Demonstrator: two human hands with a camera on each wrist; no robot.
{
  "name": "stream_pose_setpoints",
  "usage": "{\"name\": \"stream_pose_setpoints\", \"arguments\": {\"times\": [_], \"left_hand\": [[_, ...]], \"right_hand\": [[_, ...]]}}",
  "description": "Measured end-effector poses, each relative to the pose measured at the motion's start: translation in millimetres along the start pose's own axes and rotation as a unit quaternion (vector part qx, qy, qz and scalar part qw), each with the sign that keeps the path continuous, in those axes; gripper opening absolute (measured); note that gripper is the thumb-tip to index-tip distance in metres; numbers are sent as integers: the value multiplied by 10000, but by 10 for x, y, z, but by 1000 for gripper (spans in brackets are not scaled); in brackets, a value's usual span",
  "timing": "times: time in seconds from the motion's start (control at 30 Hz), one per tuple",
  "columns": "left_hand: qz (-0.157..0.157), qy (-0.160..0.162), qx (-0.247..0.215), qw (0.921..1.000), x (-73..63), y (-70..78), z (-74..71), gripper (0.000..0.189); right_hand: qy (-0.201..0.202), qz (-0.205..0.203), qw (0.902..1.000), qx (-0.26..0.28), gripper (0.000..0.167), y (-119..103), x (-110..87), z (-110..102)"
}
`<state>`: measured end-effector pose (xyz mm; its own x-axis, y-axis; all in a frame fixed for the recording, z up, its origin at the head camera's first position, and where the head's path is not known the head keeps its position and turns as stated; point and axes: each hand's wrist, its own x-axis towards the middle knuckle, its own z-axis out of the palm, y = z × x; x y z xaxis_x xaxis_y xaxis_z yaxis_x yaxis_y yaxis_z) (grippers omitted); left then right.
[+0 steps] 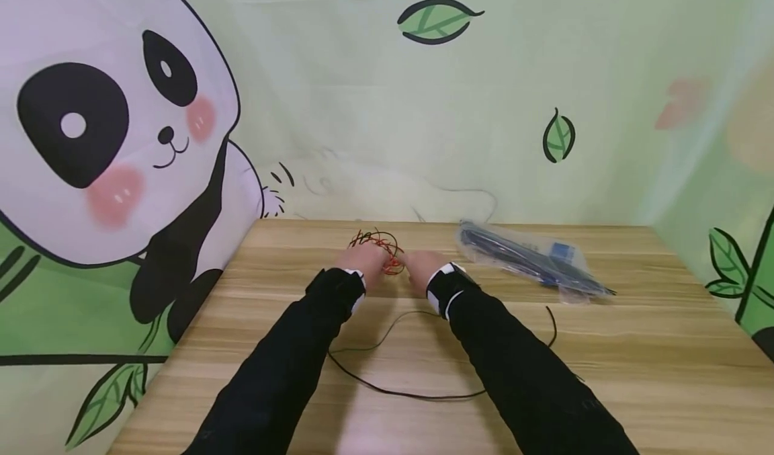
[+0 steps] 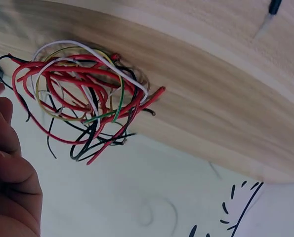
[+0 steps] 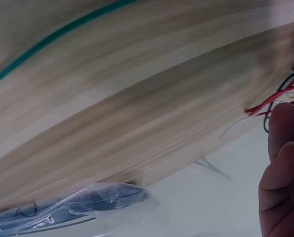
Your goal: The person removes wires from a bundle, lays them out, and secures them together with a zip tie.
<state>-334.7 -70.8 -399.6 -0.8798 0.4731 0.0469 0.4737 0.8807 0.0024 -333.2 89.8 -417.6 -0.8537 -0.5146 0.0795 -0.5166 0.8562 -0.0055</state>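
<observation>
Between my two hands is a tangle of thin wires (image 1: pixel 393 267), mostly red with black, white, yellow and green strands. It fills the upper left of the left wrist view (image 2: pixel 95 74), with loose ends sticking out. My left hand (image 1: pixel 365 260) holds the tangle from the left, its fingers (image 2: pixel 13 177) curled; the exact grip is out of frame. From the right, my right hand (image 1: pixel 423 268) pinches at the wires, fingers (image 3: pixel 282 173) bent beside red and black strands (image 3: pixel 265 103). Its fingertips are partly cut off by the frame edge.
A loose black wire (image 1: pixel 417 396) curves across the wooden table (image 1: pixel 653 388) under my forearms, beside a thin greenish wire (image 1: pixel 363 349). Back right lies a clear plastic bag (image 1: pixel 520 253) of long dark strips. A panda-printed cloth (image 1: pixel 338 92) hangs behind the table.
</observation>
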Motion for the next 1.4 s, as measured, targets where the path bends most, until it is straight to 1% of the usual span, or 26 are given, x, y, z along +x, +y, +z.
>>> {"name": "stream_pose_setpoints", "arguments": {"times": [0.1,0.2,0.3,0.37,0.43,0.53,0.67,0.77,0.87,0.93,0.97,1.03,1.1,1.2,1.3,1.4], "left_hand": [[16,11,163,9999,26,59,15,8],[169,30,257,9995,49,114,33,10],[295,57,284,9991,60,154,63,7],[332,98,292,9990,59,164,90,8],[343,135,248,9990,53,167,125,10],[324,171,72,9993,48,149,195,8],[331,143,-77,9993,29,86,274,3],[440,102,-14,9990,10,58,306,6],[531,23,161,9985,-5,61,321,10],[528,-30,308,9981,-16,71,321,11],[528,-48,369,9979,-19,68,326,12],[526,-68,466,9975,-19,56,342,13],[505,-107,477,9975,-15,46,349,15],[452,-203,388,9980,-15,36,338,16],[344,-283,303,9985,-31,39,309,17],[295,-284,290,9987,-46,23,307,17]], "right_hand": [[73,37,9995,-302,32,30,27,73],[118,76,9987,-496,29,54,45,138],[214,-36,9976,-664,21,62,57,206],[292,-139,9972,-673,18,58,55,233],[404,-247,9974,-545,17,60,33,232],[611,-366,9974,-103,12,74,-37,185],[890,-722,9928,339,5,88,-121,119],[1041,-993,9882,521,3,88,-175,101],[1136,-1106,9858,557,6,80,-230,104],[1189,-1126,9851,526,6,71,-263,104],[1175,-1113,9854,527,7,66,-278,98],[1168,-1149,9851,532,3,62,-309,77],[1111,-1194,9851,544,2,69,-341,44],[1007,-1260,9855,529,8,97,-393,-10],[913,-1265,9865,503,10,136,-453,-61],[865,-1335,9860,510,11,180,-525,-115]]}}
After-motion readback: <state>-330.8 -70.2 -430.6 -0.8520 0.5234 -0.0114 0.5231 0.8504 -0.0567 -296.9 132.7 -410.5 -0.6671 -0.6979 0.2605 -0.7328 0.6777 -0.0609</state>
